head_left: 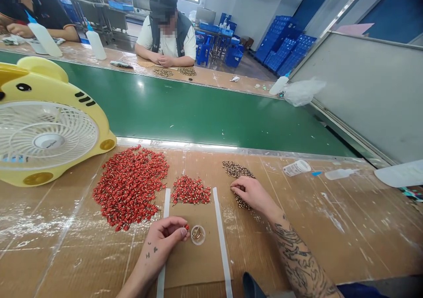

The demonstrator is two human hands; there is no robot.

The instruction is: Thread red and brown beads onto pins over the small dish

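Observation:
My left hand is closed in a pinch on a small red part, held just beside a small clear round dish on a cardboard sheet. My right hand rests with fingers curled on a pile of small brown metal parts. I cannot tell whether it holds one. A large heap of red parts lies to the left, and a smaller red heap sits at the sheet's far edge.
A yellow desk fan stands at the left. A green conveyor belt runs across beyond the bench. Two other people sit on its far side with bottles and parts. A white cap and a small bottle lie at the right.

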